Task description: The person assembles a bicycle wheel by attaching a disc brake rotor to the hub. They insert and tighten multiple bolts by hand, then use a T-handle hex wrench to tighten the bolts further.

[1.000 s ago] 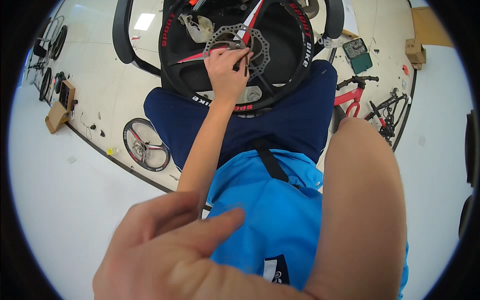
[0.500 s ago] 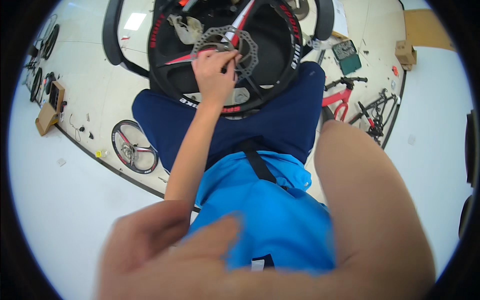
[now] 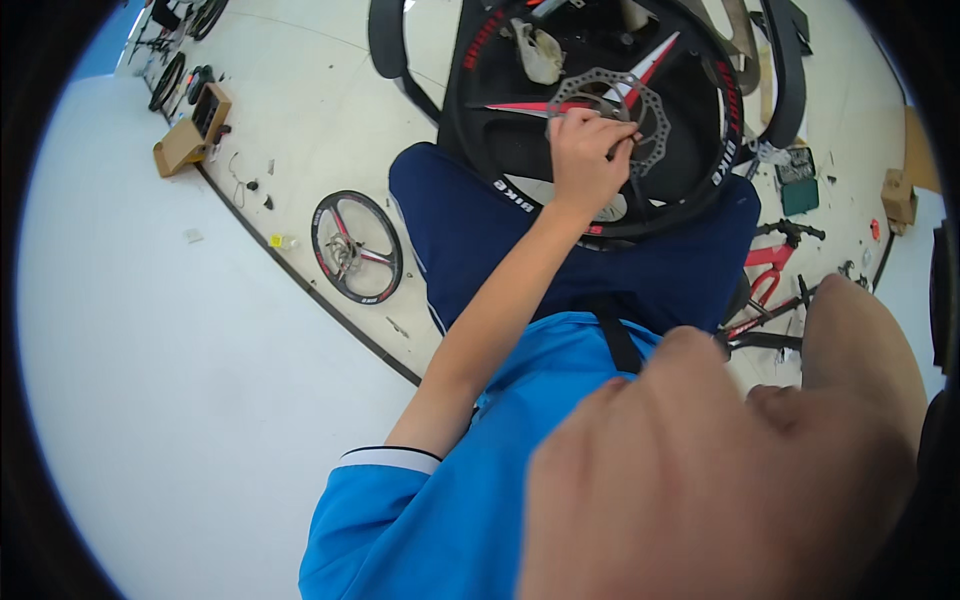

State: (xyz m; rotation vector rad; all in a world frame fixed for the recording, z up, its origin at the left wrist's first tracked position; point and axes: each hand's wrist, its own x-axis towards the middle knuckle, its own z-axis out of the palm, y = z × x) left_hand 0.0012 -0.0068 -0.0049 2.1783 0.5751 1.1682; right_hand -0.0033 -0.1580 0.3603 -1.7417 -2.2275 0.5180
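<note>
A black three-spoke bicycle wheel with red and white trim lies flat before my knees. A silver brake disc with a scalloped edge sits at its hub. My left hand rests over the disc's near side, thumb and fingertips pinched together near the hub; what they hold, if anything, is too small to make out. My right hand is raised very close to the view, large and blurred, over the lower right. Its fingers are mostly hidden, so its grip cannot be judged.
The wheel lies on a black chair with armrests; a crumpled pale bag shows inside its rim. Left on the floor are a second wheel and an open cardboard box. At right are a red bike frame and a green case.
The view has swung, so the wheel and my left hand appear farther right. My left hand stays at the disc. My right hand has moved across to the lower right, close to the view.
</note>
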